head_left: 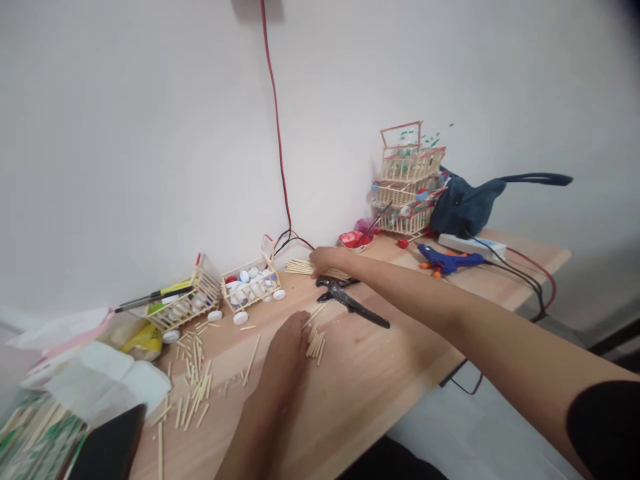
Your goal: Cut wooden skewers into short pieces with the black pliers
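My right hand (330, 261) reaches to the back of the table, its fingers curled down onto a pile of thin wooden sticks (300, 267). Nearer to me is my left hand (289, 340), seen from its back, with a wooden stick (316, 313) jutting from its closed fingertips. Short cut sticks (315, 344) lie in a bunch right beside that hand. Black-handled pliers (353, 303) rest between the hands, below my right wrist. The undersides of both hands are hidden.
Two small stick carts (251, 285) (187, 303) with white bottle-cap wheels stand by the wall. Cut sticks (195, 383) are scattered at left, near a black phone (107, 443). Stacked stick baskets (407, 183), a blue glue gun (450, 259), a power strip (473, 245) and a dark bag (465, 203) occupy the right.
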### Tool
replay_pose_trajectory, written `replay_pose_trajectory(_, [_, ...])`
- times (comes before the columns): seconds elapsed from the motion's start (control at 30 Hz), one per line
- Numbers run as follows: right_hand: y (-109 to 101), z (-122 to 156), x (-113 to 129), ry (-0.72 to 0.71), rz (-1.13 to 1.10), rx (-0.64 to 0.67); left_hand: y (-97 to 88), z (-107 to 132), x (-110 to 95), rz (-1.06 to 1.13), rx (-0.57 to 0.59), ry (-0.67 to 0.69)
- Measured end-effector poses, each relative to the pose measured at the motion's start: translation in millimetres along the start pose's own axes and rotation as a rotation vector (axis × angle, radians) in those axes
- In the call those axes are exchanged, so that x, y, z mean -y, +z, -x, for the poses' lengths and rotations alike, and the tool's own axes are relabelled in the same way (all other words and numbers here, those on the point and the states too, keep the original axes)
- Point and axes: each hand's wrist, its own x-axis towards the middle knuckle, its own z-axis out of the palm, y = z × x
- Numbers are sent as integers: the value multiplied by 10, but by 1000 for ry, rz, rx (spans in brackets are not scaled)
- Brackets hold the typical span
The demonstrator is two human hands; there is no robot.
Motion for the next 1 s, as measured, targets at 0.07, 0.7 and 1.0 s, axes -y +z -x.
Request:
replay_pose_trajectory(0.07, [5, -2, -56, -53, 10, -4, 14, -5, 32, -11, 2, 11])
replay_pose_trajectory(0.7, [205, -42, -108, -218, 53, -97, 78, 3, 174, -98, -34, 114])
replay_pose_trajectory(1.0, [118, -58, 38, -122, 58, -24, 93, 16, 179, -95, -41, 116])
